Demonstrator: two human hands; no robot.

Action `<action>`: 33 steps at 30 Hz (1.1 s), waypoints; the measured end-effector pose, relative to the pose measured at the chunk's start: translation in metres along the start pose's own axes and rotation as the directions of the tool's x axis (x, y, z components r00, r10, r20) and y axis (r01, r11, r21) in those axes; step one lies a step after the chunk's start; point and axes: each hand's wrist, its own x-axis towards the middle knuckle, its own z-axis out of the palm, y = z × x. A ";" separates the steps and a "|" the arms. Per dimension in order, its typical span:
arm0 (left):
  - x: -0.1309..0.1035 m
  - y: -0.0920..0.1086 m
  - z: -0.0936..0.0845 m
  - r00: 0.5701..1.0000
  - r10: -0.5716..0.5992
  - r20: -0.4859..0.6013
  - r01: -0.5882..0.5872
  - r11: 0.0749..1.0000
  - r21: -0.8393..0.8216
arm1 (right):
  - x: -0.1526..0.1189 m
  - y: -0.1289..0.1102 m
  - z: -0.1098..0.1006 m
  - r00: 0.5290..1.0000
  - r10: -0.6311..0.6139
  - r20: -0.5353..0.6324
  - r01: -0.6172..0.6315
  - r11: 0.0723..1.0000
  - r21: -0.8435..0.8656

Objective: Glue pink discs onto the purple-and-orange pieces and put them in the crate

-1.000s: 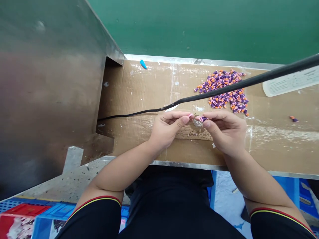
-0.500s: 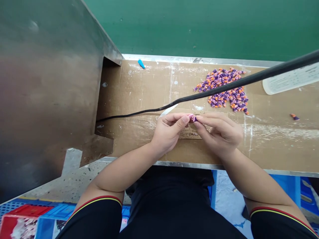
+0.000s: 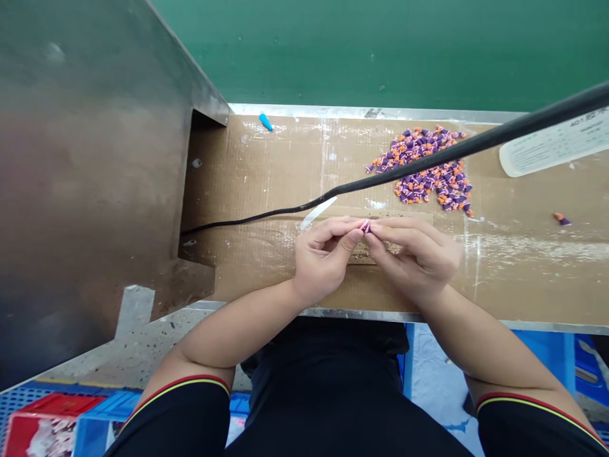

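Between the fingertips of both hands is a small purple piece with a pink-white band, mostly covered by the fingers. My left hand pinches it from the left with thumb and forefinger. From the right, my right hand pinches the same piece. Beyond the hands lies a pile of small purple cone-shaped pieces with orange and pink parts. A single purple and orange piece lies apart at the right. Close to my left hand is a white strip.
A black cable runs across the view above the cardboard-covered bench. At the left stands a large metal housing. A white bottle lies at the right, and a small blue tapered piece near the back edge. Bins stand below.
My fingertips have drawn closer together around the small purple piece, so less of it shows. My left hand sits slightly lower. The view has shifted a little.
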 end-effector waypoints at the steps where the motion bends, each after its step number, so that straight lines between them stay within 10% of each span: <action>1: -0.001 0.000 0.000 0.999 0.034 0.002 -0.034 0.999 0.026 | 0.000 0.000 0.000 1.000 0.000 0.003 0.000 1.000 -0.002; 19: 0.002 -0.007 -0.007 0.989 -0.030 0.146 0.025 0.999 0.036 | 0.005 0.013 -0.002 0.999 0.033 -0.018 -0.033 0.999 0.030; 26: 0.013 -0.018 -0.021 0.985 -0.123 0.124 0.119 0.992 0.038 | 0.004 0.057 -0.077 0.948 0.317 0.020 -0.304 0.924 -0.234; 33: 0.016 -0.015 -0.017 0.989 -0.066 0.129 0.048 0.989 0.138 | -0.057 0.079 -0.136 0.885 0.355 0.302 -0.138 0.818 -0.559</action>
